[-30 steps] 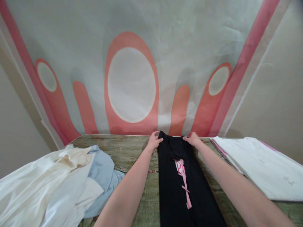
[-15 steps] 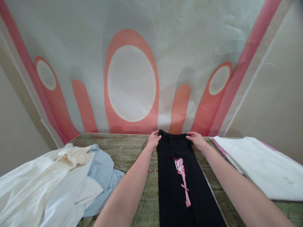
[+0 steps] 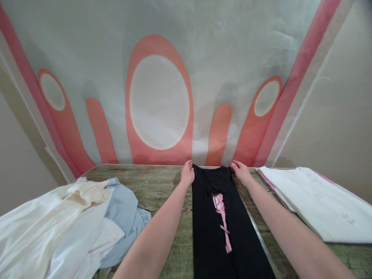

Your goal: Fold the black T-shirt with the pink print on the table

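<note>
Flat black garment [image 3: 207,232], pink print [image 3: 218,203]

Both forearms [image 3: 158,228] are bare, tapering towards the wrists [image 3: 184,186]; left hand [image 3: 187,173] and right hand [image 3: 241,172] are bare too.

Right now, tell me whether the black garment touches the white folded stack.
Apart: the head view shows wooden tabletop, with the right forearm across part of it, between the black garment and the white folded stack.

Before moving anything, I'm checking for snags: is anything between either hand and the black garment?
Nothing visible: left hand and right hand are at the far corners of the black garment; rumpled clothes and folded white cloth lie either side.
</note>
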A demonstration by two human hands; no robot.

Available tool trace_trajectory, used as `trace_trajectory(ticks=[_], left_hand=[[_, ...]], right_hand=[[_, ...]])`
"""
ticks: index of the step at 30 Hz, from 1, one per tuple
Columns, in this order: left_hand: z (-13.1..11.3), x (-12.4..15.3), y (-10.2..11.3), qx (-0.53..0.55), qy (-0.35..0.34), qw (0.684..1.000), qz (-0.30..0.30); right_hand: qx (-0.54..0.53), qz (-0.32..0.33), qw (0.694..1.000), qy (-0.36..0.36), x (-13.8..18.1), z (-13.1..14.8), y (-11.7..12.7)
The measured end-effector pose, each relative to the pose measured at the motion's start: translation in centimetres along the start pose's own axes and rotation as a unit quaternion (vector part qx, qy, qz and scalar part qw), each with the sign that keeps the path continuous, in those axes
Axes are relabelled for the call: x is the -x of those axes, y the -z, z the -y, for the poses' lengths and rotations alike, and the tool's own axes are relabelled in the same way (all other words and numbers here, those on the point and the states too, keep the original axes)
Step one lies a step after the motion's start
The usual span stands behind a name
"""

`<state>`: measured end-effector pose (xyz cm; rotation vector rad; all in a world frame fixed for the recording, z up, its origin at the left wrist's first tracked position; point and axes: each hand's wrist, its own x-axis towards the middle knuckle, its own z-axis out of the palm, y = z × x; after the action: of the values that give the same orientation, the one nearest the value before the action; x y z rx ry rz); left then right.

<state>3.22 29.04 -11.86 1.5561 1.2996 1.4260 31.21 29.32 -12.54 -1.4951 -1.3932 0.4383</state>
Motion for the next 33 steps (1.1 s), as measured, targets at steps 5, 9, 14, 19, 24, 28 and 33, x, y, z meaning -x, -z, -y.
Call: trace_trajectory(ticks=[5, 9, 14, 19, 24, 28, 33], left_hand=[[-1.4, 1.2, 0.5, -0.078, -0.069, 0.994, 0.024], [-3.8, 3.0, -0.5, -0.236, -0.176, 0.949, 0.108], [-5.6, 5.6, -2.6, -0.415, -0.204, 0.841, 0.279], [-5.5, 6.5, -3.0, -0.466, -0.162, 0.806, 0.327], [-5.0, 5.7, -2.1, -0.458, -0.207, 0.829, 0.244], [-3.9, 4.3, -0.5, -0.494, -0.190, 0.833, 0.158], [-2.2, 3.3, 0.5, -0.529, -0.113, 0.815, 0.205]], right_hand=[[0.062, 0.017, 0.996, 0.067, 1.3, 0.7, 1.2], [0.162, 0.078, 0.969, 0.171, 3.3, 1.9, 0.4], [0.319, 0.188, 0.915, 0.163, 5.3, 2.5, -1.1], [0.375, 0.239, 0.890, 0.101, 5.8, 3.1, -0.8], [0.383, 0.222, 0.891, 0.097, 6.1, 3.6, -0.6], [0.361, 0.183, 0.906, 0.120, 6.6, 3.6, -0.5], [0.326, 0.126, 0.922, 0.165, 6.7, 3.9, 0.1]])
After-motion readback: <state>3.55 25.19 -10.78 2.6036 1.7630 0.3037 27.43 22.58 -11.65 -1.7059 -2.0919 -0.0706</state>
